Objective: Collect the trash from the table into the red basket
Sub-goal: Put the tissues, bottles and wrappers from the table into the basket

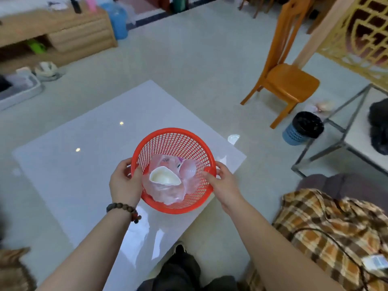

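Gripping the red basket (175,143) at opposite points of its rim, the person holds it over the near corner of the white table (73,164). The left hand (125,182) curls round the rim on the basket's left side, fingers outside and thumb over the edge; the right hand (220,181) pinches the rim on the basket's right side, thumb inside the mesh. Whether the basket's base touches the table cannot be told.

Inside the basket lie a crushed white cup (163,177), a crumpled clear plastic bag (165,195) and a pinkish cup (187,169).

Handling: the basket appears to be thin moulded plastic mesh, light and slightly flexible. The rim is the stiffest part and the correct place to take hold; the mesh wall would likely bend. The contents are light and loose, so keep the basket level.

On the table beyond the basket's right side, one small pale piece (233,139) near the edge may be remaining trash.
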### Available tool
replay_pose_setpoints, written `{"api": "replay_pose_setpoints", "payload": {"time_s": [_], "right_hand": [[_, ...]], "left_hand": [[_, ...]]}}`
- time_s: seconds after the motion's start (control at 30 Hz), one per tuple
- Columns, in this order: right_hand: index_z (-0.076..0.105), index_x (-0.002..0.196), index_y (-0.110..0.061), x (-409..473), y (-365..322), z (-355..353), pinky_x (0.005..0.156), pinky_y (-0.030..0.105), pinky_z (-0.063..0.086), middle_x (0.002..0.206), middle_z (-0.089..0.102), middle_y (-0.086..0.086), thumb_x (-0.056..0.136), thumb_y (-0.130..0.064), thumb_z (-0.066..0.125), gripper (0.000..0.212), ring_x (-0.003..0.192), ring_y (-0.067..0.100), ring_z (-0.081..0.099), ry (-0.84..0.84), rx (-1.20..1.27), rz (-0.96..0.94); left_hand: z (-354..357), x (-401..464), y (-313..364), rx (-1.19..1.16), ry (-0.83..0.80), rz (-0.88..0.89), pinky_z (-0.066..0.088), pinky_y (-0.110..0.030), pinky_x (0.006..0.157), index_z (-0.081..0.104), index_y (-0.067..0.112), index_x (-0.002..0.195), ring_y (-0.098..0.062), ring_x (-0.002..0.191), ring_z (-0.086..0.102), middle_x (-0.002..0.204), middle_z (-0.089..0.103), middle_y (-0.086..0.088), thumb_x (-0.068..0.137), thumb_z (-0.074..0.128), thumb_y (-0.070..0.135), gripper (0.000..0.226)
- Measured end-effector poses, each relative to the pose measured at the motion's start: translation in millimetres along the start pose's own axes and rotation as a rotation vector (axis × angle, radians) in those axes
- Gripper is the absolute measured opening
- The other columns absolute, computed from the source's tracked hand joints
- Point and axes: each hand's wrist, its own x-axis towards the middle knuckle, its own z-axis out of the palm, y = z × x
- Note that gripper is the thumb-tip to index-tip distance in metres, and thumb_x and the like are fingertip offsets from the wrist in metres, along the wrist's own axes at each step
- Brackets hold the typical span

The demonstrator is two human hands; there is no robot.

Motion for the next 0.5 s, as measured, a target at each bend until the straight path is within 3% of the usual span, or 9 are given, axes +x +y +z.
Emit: {"api": "replay_pose_setpoints", "payload": {"time_s": [0.13, 0.2, 0.3, 0.43, 0.5], "right_hand": [[0.048, 0.117, -0.036, 27, -16, 28, 0.081, 0.032, 0.058, 0.109, 0.058, -0.010, 0.087, -0.032, 0.065, 0.035, 0.096, 0.011, 0.064, -0.170, -0.060, 0.004], [0.049, 0.119, -0.034, 39, -20, 45, 0.084, 0.035, 0.057, 0.113, 0.059, -0.007, 0.087, -0.033, 0.065, 0.036, 0.099, 0.014, 0.063, -0.250, -0.103, 0.012], [0.049, 0.118, -0.034, 53, -22, 72, 0.086, 0.039, 0.057, 0.115, 0.059, -0.006, 0.085, -0.033, 0.066, 0.037, 0.102, 0.017, 0.063, -0.386, -0.156, 0.011], [0.051, 0.113, -0.039, 72, -20, 102, 0.083, 0.035, 0.058, 0.112, 0.061, -0.008, 0.084, -0.032, 0.068, 0.035, 0.101, 0.014, 0.063, -0.583, -0.193, -0.001], [0.052, 0.119, -0.036, 83, -18, 114, 0.081, 0.032, 0.058, 0.114, 0.061, -0.007, 0.085, -0.034, 0.066, 0.037, 0.101, 0.012, 0.064, -0.685, -0.192, 0.012]], "left_hand": [[-16, 4, -13, -0.013, 0.148, -0.097, 0.051, -0.031, 0.069, 0.059, 0.029, 0.099, -0.016, 0.083, 0.063, 0.091, 0.064, 0.006, 0.090, 0.055, 0.024, 0.011], [-27, 3, -22, -0.004, 0.225, -0.146, 0.047, -0.025, 0.063, 0.061, 0.026, 0.101, -0.013, 0.079, 0.062, 0.091, 0.064, 0.004, 0.088, 0.056, 0.022, 0.014], [-43, -1, -35, 0.013, 0.342, -0.211, 0.049, -0.030, 0.066, 0.063, 0.022, 0.104, -0.016, 0.078, 0.062, 0.091, 0.065, 0.001, 0.087, 0.057, 0.021, 0.018], [-55, -9, -45, 0.014, 0.513, -0.286, 0.051, -0.033, 0.068, 0.062, 0.024, 0.103, -0.016, 0.075, 0.062, 0.091, 0.067, -0.002, 0.087, 0.057, 0.020, 0.017], [-58, -16, -49, 0.010, 0.598, -0.317, 0.052, -0.034, 0.068, 0.063, 0.024, 0.102, -0.013, 0.075, 0.062, 0.090, 0.066, 0.000, 0.086, 0.057, 0.020, 0.018]]}}
